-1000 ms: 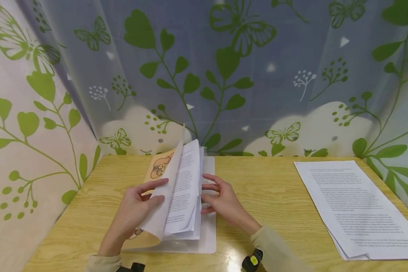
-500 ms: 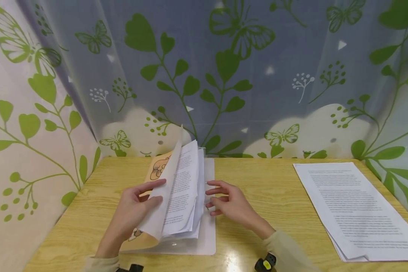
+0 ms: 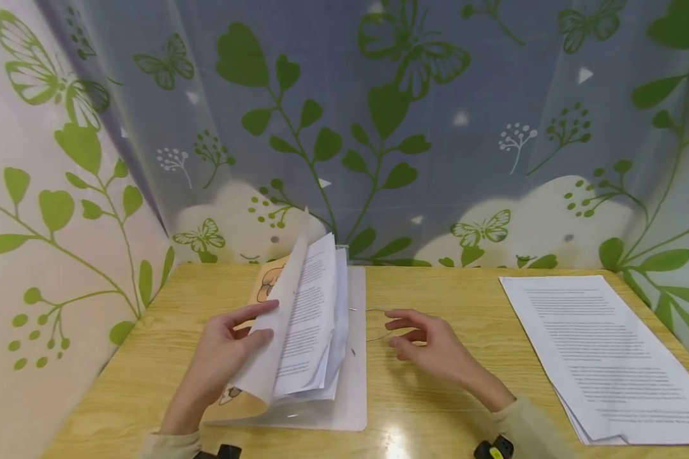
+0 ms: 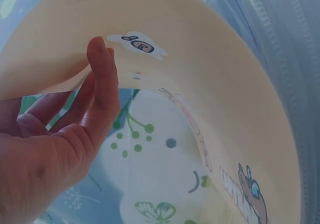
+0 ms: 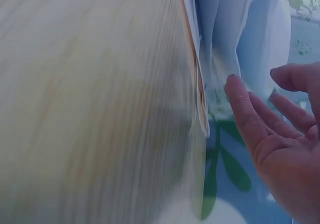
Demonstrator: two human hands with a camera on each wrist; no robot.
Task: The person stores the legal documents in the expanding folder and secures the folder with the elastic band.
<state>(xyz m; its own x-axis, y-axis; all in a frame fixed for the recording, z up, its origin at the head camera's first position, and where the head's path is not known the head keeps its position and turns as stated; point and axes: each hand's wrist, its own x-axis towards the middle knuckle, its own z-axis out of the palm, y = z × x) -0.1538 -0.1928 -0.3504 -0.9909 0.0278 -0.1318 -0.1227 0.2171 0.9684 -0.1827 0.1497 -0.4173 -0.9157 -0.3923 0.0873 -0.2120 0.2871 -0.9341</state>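
My left hand (image 3: pixel 229 347) holds up the front cover (image 3: pixel 287 319) of a folder, thumb and fingers along its bent edge. The cover is beige with cartoon animals outside, curving past the fingers in the left wrist view. Printed sheets (image 3: pixel 310 306) lean inside, over the folder's pale back cover (image 3: pixel 356 382). Right of the folder, my right hand (image 3: pixel 430 347) is off the sheets. Thin curved prongs of a paper fastener (image 3: pixel 377 310) reach from its index finger and thumb toward the folder's edge. In the right wrist view, the fingers (image 5: pixel 245 109) are bent and slightly spread.
A stack of printed sheets (image 3: pixel 597 357) lies at the right of the wooden table (image 3: pixel 436 408). A patterned curtain (image 3: pixel 413 159) hangs close behind the table's far edge and along both sides.
My right hand has moved right, away from the folder's sheets, with the thin fastener prongs coming out along with it. The left hand still holds the cover in nearly the same place.
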